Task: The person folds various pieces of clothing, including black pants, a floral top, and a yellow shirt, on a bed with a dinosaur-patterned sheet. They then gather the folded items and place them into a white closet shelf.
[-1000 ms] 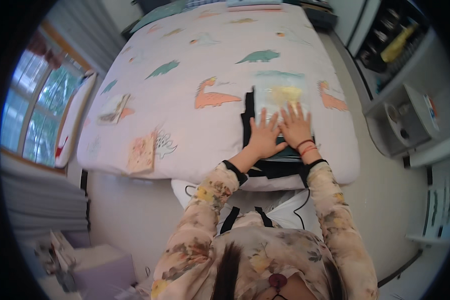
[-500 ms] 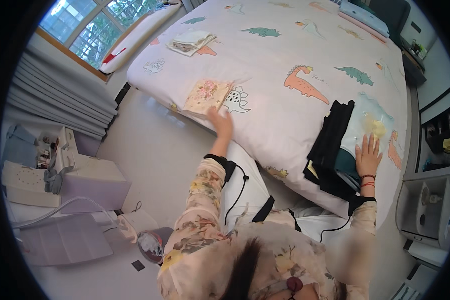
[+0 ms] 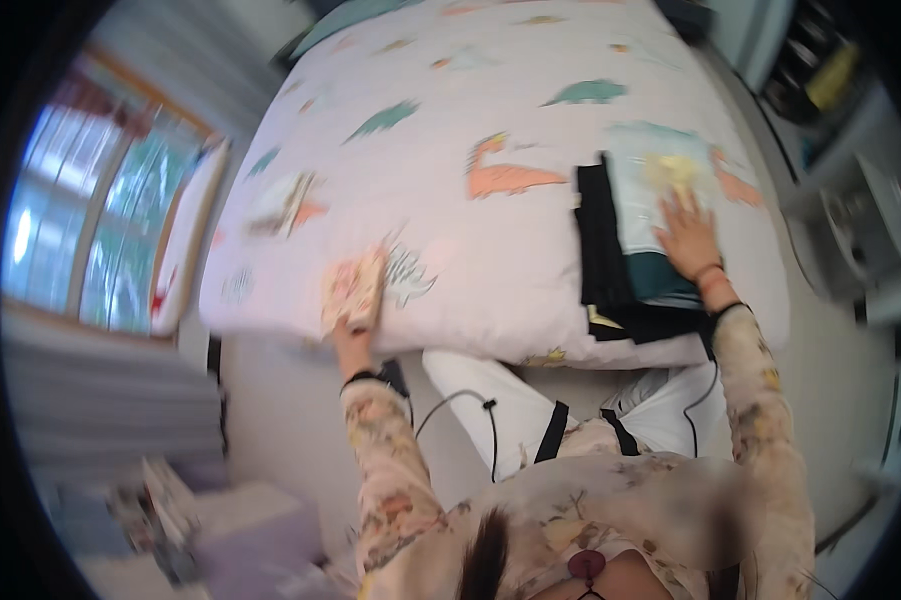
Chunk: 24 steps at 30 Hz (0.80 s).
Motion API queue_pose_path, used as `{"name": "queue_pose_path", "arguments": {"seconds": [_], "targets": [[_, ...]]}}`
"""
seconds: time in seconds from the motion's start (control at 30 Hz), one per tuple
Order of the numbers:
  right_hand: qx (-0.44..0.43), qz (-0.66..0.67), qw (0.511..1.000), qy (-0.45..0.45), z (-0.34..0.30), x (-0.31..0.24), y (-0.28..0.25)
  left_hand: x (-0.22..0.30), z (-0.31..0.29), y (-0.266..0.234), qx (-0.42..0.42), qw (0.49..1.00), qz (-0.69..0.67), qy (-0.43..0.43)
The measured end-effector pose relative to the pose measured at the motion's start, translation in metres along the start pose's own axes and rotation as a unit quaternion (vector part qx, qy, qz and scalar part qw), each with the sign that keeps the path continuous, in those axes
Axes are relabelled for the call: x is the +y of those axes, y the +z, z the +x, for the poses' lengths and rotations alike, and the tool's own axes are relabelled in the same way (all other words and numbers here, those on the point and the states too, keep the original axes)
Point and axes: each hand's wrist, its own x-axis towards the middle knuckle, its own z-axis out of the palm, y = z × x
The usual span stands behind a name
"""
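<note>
**Hands split between two folded pieces on the bed**

Cloth is what both our hands are on. Our left hand reaches to about nine o'clock of the frame's middle and lies on a small folded floral cloth sitting near the front edge of the bed; the picture is blurred there, so we cannot tell whether the fingers pinch the cloth or only rest on top. Our right hand sits at about three o'clock, fingers spread and palm pressed flat on a pale printed garment that tops a folded stack of dark teal and black pieces. That stack lies close to the bed's front edge, with its lower end just at the drop.

Further out, at ten o'clock, another small folded item rests on the dinosaur-printed cover, well apart from both hands. A window fills the far nine o'clock side, and shelving stands at one to two o'clock.

In our judgement the risks lie at the bed's edge. The floral cloth lies near the rim, so a loose hold or a drag toward us could tip it to the floor or shake its folds open. With our arms spread wide, leaning left could shift the flat palm and slide the stack's layers askew.
</note>
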Motion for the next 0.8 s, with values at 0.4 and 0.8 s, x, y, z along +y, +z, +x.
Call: {"name": "queue_pose_path", "arguments": {"seconds": [0.4,0.8], "targets": [[-0.020,0.069,0.997,0.017,-0.025,0.007,-0.032,0.313,0.080,0.027,-0.234,0.807,-0.521,-0.150],[-0.006,0.169,0.985,-0.022,-0.119,0.005,-0.056,0.495,-0.064,0.256,-0.190,0.759,-0.017,0.622]]}}
